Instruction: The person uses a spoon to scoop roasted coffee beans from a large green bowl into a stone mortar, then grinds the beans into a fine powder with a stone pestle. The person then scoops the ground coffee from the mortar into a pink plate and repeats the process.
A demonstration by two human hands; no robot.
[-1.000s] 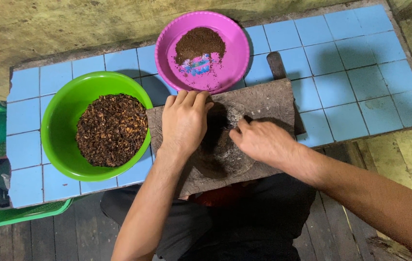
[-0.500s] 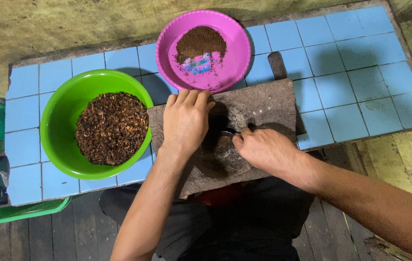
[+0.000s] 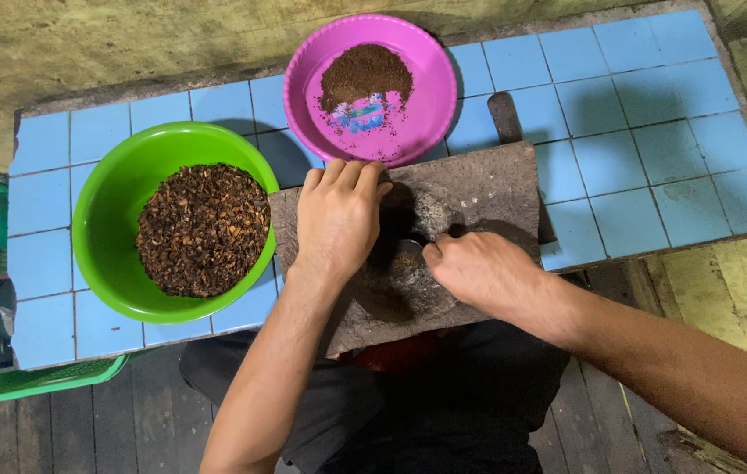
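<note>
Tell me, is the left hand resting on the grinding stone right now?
Touching. The head view shows the left hand lying palm down, flat on the grey stone slab, fingers spread toward the pink plate, with no gap beneath.

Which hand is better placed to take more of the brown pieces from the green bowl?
Probably the left hand. It rests flat on the stone slab, at the edge next to the green bowl. The right hand is farther from the bowl and closed over something on the slab.

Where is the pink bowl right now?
In the head view the pink bowl sits at the top centre on the blue tiles, just behind the stone slab and right of the green bowl.
</note>
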